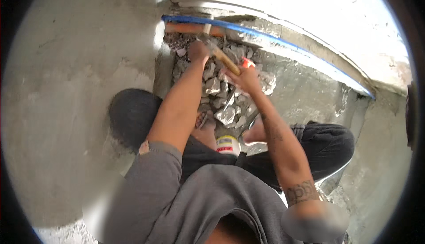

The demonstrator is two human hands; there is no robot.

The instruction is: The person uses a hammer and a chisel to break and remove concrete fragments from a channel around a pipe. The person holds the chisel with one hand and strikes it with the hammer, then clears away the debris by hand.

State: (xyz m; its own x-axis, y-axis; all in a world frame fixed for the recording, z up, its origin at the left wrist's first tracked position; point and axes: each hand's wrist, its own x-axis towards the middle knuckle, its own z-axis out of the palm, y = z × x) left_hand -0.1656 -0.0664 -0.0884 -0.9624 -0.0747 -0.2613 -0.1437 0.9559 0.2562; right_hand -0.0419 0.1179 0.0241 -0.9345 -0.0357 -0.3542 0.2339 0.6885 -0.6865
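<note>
Your right hand [245, 80] grips the hammer [228, 62]; a slip could strike your left hand [198, 51], whose closure I can't tell through the blur.

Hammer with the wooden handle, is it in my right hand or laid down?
In your right hand: the hammer is gripped near its handle's end, over the rubble.

hammer [226, 61]: wooden handle, light brown; set diagonally, handle end toward lower right, head end toward upper left, head detail blurred; located above rubble [213, 85]. rubble: loose angular grey chunks, mixed sizes, irregularly heaped.
</note>
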